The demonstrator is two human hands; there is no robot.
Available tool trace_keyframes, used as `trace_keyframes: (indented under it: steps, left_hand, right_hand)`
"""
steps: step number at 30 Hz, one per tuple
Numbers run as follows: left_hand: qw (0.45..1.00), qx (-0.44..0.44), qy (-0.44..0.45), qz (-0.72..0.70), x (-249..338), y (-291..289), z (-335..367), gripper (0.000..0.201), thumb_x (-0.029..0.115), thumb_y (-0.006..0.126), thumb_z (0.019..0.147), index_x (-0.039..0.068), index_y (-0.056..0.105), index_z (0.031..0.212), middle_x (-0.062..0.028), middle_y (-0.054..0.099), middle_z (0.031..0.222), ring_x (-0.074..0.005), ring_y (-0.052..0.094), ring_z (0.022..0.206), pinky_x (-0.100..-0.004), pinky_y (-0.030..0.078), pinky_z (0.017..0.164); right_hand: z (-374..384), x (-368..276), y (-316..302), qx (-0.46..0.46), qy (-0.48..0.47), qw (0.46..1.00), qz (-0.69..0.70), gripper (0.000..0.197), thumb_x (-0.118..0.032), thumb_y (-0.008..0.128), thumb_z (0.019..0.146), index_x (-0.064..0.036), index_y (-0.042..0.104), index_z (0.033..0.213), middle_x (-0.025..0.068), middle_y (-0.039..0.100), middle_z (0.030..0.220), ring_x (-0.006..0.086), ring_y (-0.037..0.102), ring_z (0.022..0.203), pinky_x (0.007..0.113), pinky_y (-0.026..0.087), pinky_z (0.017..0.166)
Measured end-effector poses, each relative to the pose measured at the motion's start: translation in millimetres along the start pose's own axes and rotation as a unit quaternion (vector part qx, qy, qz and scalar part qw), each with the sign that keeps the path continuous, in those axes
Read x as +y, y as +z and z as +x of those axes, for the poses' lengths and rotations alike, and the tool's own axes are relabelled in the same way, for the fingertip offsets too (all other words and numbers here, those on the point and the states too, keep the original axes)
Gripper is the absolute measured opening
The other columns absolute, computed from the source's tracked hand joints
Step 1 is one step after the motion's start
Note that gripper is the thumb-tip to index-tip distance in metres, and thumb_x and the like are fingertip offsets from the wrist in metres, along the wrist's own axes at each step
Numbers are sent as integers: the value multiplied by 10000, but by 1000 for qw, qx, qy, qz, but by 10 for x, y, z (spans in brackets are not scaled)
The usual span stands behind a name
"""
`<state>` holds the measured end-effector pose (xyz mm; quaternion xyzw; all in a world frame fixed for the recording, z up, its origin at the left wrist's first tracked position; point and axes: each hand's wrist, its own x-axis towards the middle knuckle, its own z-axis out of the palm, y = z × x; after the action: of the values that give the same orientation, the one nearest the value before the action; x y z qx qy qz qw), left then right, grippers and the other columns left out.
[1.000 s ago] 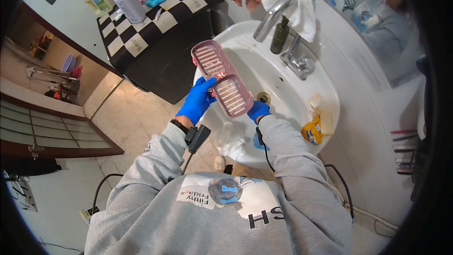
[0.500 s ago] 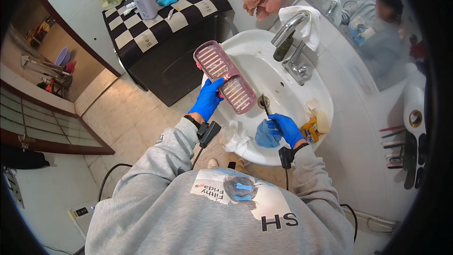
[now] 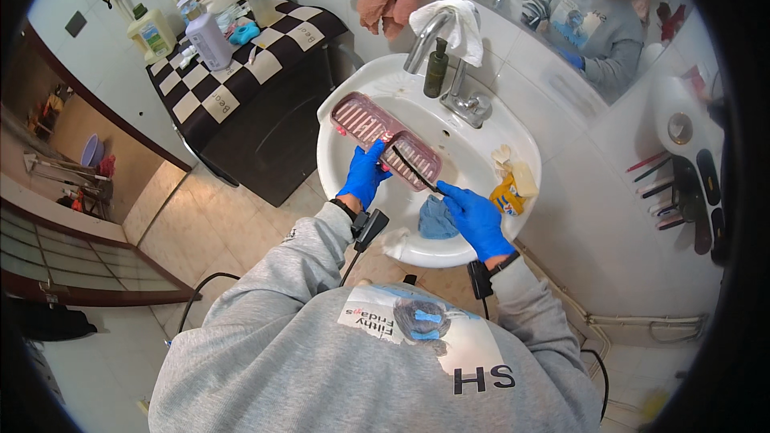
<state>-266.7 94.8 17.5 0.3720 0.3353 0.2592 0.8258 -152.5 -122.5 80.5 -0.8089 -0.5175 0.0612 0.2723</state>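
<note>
My left hand [image 3: 366,174], in a blue glove, grips the lower left edge of a pink double soap dish [image 3: 361,122]. The dish is held tilted over the sink, its two slatted compartments facing up. In my gloved right hand [image 3: 479,218] is a slim black brush [image 3: 415,167], pinched near its lower end. The brush's far end lies over the right compartment of the dish; its bristles are too small to make out. Below the dish, a blue cloth [image 3: 437,219] rests inside the front of the white sink [image 3: 517,132], close to my right hand.
A yellow packet [image 3: 507,196] lies on the sink's right rim. Behind the basin stand a dark green bottle [image 3: 435,69] and a cloth-draped faucet [image 3: 467,104]. On the left, a checkered cover [image 3: 273,64] carries a lilac pump bottle [image 3: 208,42] and other bottles.
The brush has risen from near the drain to the soap dish's right compartment. My right hand has come closer to my left. The view has shifted.
</note>
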Motion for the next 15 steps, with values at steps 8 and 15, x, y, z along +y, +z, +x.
trace_keyframes:
  steps: [8,15]
  left_hand:
    - [1000,9,18,15,-84,179,53,376,315,574,862,101,450,1146,-73,553,1038,-191,577,875,-365,520,712]
    - [998,18,32,42,-76,320,39,358,310,567,864,78,445,1108,-89,559,1025,-212,599,839,-357,541,682]
  right_hand:
    - [44,133,67,-52,-40,988,-143,366,-218,482,852,-290,525,1208,94,608,692,263,594,554,393,452,479]
    - [74,392,-17,-132,-89,979,-130,414,-137,434,852,-251,501,1245,85,612,690,253,605,573,380,473,507]
